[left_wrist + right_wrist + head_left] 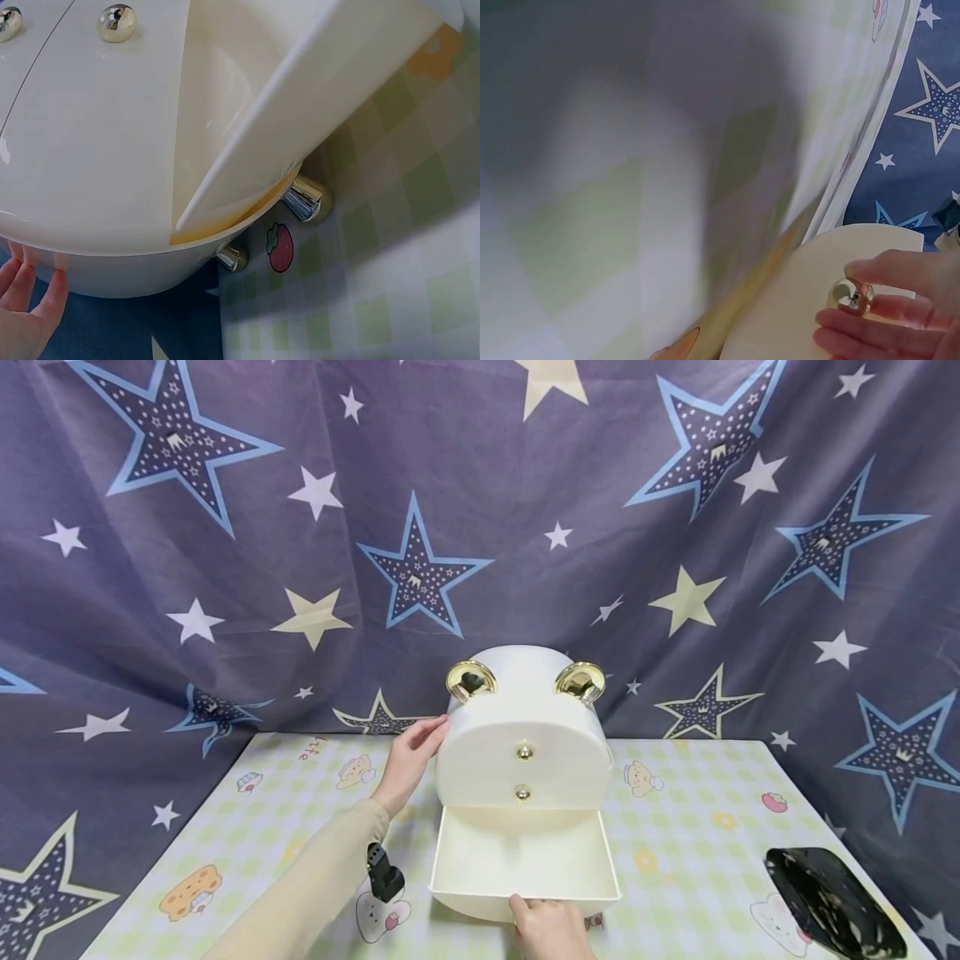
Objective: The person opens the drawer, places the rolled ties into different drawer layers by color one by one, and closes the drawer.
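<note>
A white, round-topped drawer box (525, 693) with gold ear-like trims stands on the table. Its bottom drawer (525, 852) is pulled far out, and the part of its inside in view holds nothing. My right hand (553, 928) is at the drawer's front; in the right wrist view the thumb and fingers pinch its gold knob (850, 295). My left hand (414, 758) touches the box's left side with its fingertips. That side contact also shows in the left wrist view, where the left fingers (52, 300) are fairly straight.
A shiny black object (836, 902) lies at the table's right. Two upper gold knobs (523, 752) mark the closed drawers. Gold feet (307, 199) hold the box up off the checked tablecloth (697, 827). A star-patterned curtain (525, 527) hangs right behind the table.
</note>
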Tool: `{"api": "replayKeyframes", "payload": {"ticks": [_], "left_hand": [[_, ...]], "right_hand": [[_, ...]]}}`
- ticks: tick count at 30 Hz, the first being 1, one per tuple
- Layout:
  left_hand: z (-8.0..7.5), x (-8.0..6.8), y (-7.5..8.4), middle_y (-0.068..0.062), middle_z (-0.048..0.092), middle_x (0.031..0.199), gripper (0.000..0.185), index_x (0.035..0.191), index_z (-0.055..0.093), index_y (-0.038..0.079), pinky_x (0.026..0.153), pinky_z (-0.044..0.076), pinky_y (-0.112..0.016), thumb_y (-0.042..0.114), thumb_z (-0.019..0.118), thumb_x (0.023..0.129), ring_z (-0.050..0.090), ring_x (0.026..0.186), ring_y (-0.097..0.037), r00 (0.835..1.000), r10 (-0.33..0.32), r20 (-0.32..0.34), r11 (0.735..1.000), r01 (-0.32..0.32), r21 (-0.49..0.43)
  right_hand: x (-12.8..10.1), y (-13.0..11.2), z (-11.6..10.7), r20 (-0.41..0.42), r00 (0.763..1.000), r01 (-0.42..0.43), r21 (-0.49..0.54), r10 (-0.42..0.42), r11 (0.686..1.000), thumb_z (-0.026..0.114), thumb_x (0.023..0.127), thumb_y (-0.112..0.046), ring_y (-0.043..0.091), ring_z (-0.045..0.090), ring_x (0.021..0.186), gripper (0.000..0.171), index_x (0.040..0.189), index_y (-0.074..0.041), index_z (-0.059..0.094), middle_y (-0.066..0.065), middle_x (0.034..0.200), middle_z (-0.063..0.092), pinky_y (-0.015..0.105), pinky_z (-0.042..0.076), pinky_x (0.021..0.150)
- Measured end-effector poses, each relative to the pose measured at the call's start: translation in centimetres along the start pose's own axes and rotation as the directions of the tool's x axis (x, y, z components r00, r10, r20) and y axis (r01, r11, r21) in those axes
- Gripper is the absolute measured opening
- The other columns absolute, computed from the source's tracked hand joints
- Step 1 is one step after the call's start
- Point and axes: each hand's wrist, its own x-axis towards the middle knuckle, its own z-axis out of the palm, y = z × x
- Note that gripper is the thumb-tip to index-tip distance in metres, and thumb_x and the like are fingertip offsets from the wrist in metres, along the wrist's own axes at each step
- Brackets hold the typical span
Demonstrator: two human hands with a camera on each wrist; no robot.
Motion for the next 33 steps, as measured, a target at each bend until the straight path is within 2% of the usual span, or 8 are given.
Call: {"api": "replayKeyframes", "payload": {"ticks": [6,17,25,30,33], "left_hand": [[0.01,-0.03,-0.02,-0.015,0.053,0.12,0.032,0.116,0.054,-0.003,0.085,0.044,-0.02,0.014,0.054,0.089,0.052,0.092,0.001,1.0,-0.003,-0.001,1.0,0.003,0.001],[0.07,0.02,-0.13,-0.016,0.053,0.119,0.031,0.115,0.054,-0.004,0.084,0.045,-0.018,0.012,0.054,0.089,0.053,0.09,0.003,1.0,0.016,0.0,1.0,-0.016,0.002],[0.07,0.07,-0.12,-0.017,0.053,0.119,0.031,0.115,0.054,-0.004,0.083,0.045,-0.018,0.012,0.054,0.089,0.053,0.089,0.002,1.0,0.022,-0.004,1.0,-0.022,0.008],[0.06,0.07,-0.09,-0.017,0.053,0.12,0.031,0.116,0.054,-0.004,0.084,0.045,-0.018,0.012,0.053,0.089,0.052,0.09,0.004,1.0,0.019,0.003,1.0,-0.019,0.002],[0.05,0.04,-0.08,-0.017,0.052,0.12,0.031,0.116,0.053,-0.004,0.084,0.045,-0.018,0.012,0.053,0.089,0.052,0.09,0.004,1.0,0.015,0.004,1.0,-0.015,0.005]], "right_hand": [[-0.2,-0.11,0.17,-0.039,0.999,0.007,-0.011,-0.008,1.0,0.081,0.047,-0.018,-0.001,0.03,0.032,0.03,0.062,-0.014,0.055,-0.008,0.046,0.055,0.005,0.022,0.033],[-0.26,-0.02,0.05,-0.026,1.0,0.015,-0.007,-0.015,1.0,0.08,0.048,-0.019,0.0,0.032,0.033,0.029,0.062,-0.014,0.055,-0.008,0.046,0.054,0.007,0.023,0.032],[-0.23,0.1,-0.16,0.022,0.999,0.04,0.027,-0.04,0.999,0.079,0.054,-0.02,0.0,0.036,0.034,0.027,0.067,-0.014,0.057,-0.007,0.048,0.055,0.007,0.027,0.033],[-0.22,0.24,-0.13,0.034,0.998,0.051,0.03,-0.052,0.998,0.078,0.056,-0.021,0.0,0.033,0.035,0.025,0.068,-0.014,0.057,-0.007,0.048,0.054,0.007,0.027,0.033],[-0.15,0.32,-0.26,0.05,0.997,0.051,0.014,-0.052,0.999,0.078,0.056,-0.022,0.001,0.038,0.037,0.025,0.068,-0.015,0.057,-0.007,0.05,0.055,0.01,0.029,0.033]]}}
